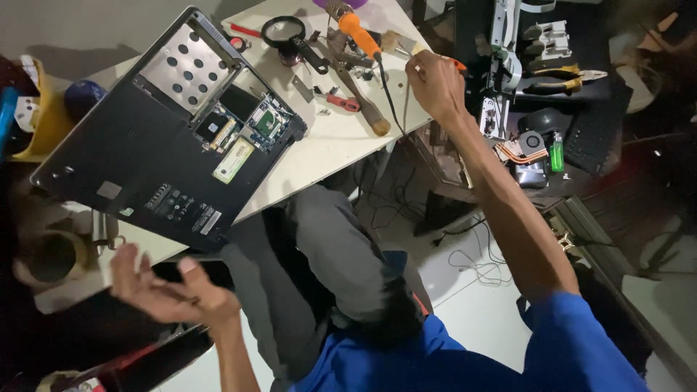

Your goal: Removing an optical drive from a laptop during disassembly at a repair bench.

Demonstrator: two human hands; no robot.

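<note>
An open black laptop (131, 156) lies bottom up on the white table (341, 141), with its green circuit boards (265, 123) exposed. My right hand (435, 83) reaches over the table's far right edge. It is closed on a small brush (404, 45) with an orange handle end, whose bristles point toward an orange-handled soldering iron (356, 29). My left hand (167, 290) hovers just below the laptop's near edge with its fingers spread and nothing in it, over a dark flat object (210, 270).
A magnifying glass (283, 33), a wooden-handled tool (367, 109) and a small red tool (341, 101) lie on the table. A dark side stand holds yellow-handled pliers (559, 76), a copper-piped cooler fan (526, 145), a green lighter (557, 152) and a keyboard (595, 131). A tape roll (51, 258) sits left; cables (472, 265) trail on the floor.
</note>
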